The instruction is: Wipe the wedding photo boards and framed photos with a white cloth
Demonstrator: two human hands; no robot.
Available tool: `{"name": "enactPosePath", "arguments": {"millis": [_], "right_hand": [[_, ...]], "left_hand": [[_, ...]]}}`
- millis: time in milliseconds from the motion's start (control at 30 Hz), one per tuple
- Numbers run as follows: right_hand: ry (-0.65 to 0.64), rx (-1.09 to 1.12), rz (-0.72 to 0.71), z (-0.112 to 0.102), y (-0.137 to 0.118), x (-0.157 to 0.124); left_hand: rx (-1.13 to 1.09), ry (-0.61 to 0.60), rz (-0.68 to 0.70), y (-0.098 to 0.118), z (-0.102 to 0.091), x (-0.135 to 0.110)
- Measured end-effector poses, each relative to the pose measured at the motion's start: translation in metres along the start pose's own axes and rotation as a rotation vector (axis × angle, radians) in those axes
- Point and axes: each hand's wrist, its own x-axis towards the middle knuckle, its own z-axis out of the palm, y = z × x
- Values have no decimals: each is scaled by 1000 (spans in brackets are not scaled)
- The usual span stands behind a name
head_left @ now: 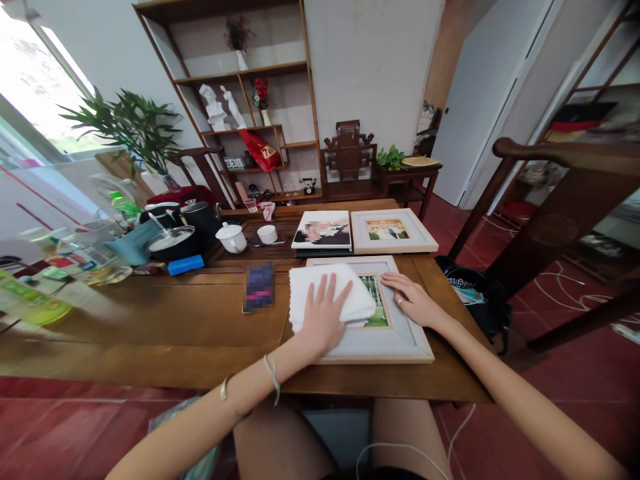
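Observation:
A picture frame (410, 343) with a pale wooden edge lies flat on the wooden table (200, 320) in front of me. Its photo shows green grass, partly covered by a folded white cloth (305, 287). My left hand (325, 317) rests flat on the cloth with fingers spread, pressing it against the frame. On the frame's right side lies my right hand (413, 300), fingers stretched out and a ring on one of them. Behind it are a second framed photo (390, 230) and a picture panel (321, 230), side by side.
Left of the frame lies a dark blurred-out item (259, 287). Farther left are a white lidded cup (231, 237), a blue box (185, 265), a black kettle (199, 215) and several bottles. A wooden chair (555, 220) stands close on the right, with a black bag (483, 300) beside it.

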Motion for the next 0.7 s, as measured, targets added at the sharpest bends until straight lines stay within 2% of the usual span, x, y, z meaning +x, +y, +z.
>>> {"name": "enactPosePath", "arguments": {"millis": [167,300,400,567,700], "right_hand": [[1,-3,-6,2,3,0],[6,-16,-8,2,5,0],[9,-6,-6,2,5,0],[11,1,1,2,3,0],[11,6,8,2,3,0]], "left_hand": [[-9,73,-54,-3,0,47],[-15,-28,38,4,0,56],[-22,-158,120,11,-10,41],[-59,-385,243,29,-43,-13],[-102,-399,341,42,-62,-52]]}}
